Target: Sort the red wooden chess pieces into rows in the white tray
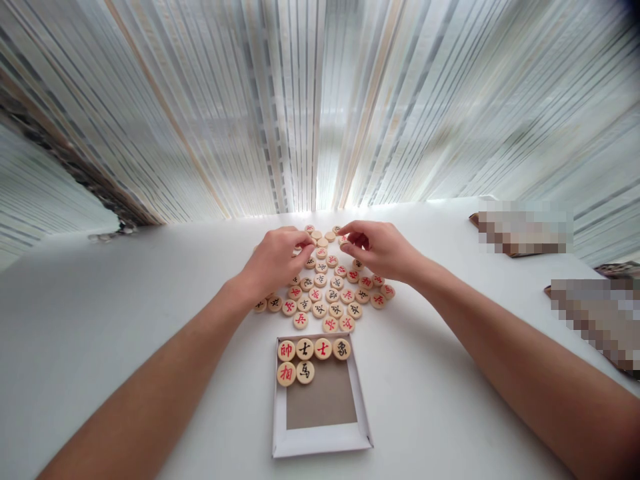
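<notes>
At mid-frame, our left hand [280,253] and right hand [375,244] curl low, likely suiting small discs [333,295]; any grip, we cannot tell.

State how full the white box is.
Partly full. Six round pieces lie in the box: four along its far side, two at the left of the next row; bare brown base shows nearer the viewer.
</notes>
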The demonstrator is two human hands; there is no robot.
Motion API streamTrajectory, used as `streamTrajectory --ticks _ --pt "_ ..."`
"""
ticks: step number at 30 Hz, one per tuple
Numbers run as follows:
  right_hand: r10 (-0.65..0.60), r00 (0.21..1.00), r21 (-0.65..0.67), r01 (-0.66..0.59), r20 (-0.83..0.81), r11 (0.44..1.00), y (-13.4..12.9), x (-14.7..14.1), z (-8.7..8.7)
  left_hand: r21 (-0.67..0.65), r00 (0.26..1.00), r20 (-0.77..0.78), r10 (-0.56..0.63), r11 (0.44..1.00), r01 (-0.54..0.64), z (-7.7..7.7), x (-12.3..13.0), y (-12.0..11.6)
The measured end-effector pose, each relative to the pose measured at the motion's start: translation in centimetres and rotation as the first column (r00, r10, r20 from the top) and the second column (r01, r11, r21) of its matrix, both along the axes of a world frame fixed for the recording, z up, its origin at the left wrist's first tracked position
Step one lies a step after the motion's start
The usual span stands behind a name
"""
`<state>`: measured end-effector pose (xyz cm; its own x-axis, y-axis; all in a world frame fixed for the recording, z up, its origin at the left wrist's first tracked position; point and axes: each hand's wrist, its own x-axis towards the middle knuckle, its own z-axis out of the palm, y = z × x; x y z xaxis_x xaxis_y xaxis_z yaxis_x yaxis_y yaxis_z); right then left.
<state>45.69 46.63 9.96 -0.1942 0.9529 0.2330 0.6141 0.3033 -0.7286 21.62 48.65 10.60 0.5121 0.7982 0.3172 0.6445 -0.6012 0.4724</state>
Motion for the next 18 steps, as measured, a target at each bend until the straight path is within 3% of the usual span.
streamTrajectory --ticks 5,8,12,15,18 --pt "-0.044 0.928 -0.17 -0.021 -0.37 0.985 -1.4 -1.1 0.9 -0.063 0.994 0.113 0.001 0.998 0.006 1.7 0.6 -1.7" --pt "-0.051 0.829 -0.252 -0.11 -0.557 0.962 -3.1 -2.0 1.5 -0.214 0.969 0.248 0.013 0.976 0.042 2.4 0.4 -3.4" --pt "-0.079 0.719 -0.312 -0.198 -0.69 0.929 -6.2 -3.3 2.0 -0.466 0.901 0.426 0.081 0.873 0.142 2.6 -0.5 -6.6" --pt "-0.191 0.596 -0.413 -0.261 -0.78 0.872 -8.5 -4.3 1.9 -0.516 0.858 0.494 0.145 0.842 0.155 2.6 -1.2 -9.1" --pt "-0.247 0.515 -0.434 -0.282 -0.821 0.856 -10.8 -5.2 1.9 -0.532 0.818 0.554 0.156 0.822 0.203 2.5 -1.4 -11.3"
